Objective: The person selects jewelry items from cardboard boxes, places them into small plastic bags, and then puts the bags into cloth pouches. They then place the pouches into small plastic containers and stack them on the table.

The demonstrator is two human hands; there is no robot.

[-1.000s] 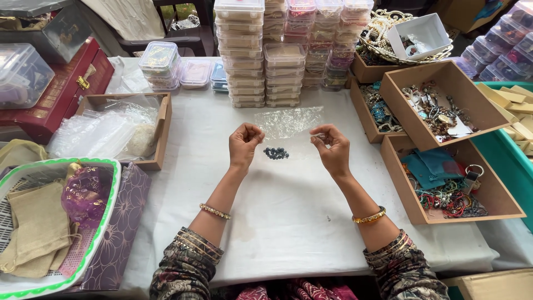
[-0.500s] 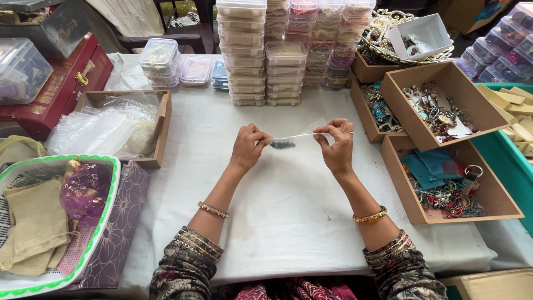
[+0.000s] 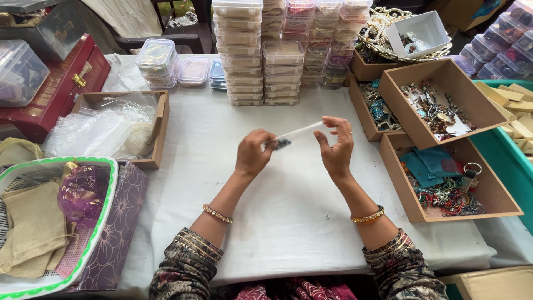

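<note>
My left hand (image 3: 253,153) pinches one end of a small clear plastic bag (image 3: 300,131) that holds dark beads (image 3: 281,144), and the beads sit right by its fingertips. The bag stretches edge-on toward my right hand (image 3: 336,146). That hand's fingers are spread beside the bag's far end; whether they still touch it I cannot tell. Both hands hover above the white cloth table (image 3: 288,205). Gold bangles ring both wrists.
Stacks of clear lidded boxes (image 3: 283,50) stand at the back. Brown trays of jewellery (image 3: 444,105) and a tray with teal pouches (image 3: 444,183) line the right. On the left are a tray of plastic bags (image 3: 111,130), a basket of cloth pouches (image 3: 50,222) and a red case (image 3: 61,83).
The bag hung flat between both hands, then turned edge-on. My left hand moved right with the beads; my right hand's fingers have now spread apart at the bag's end.
</note>
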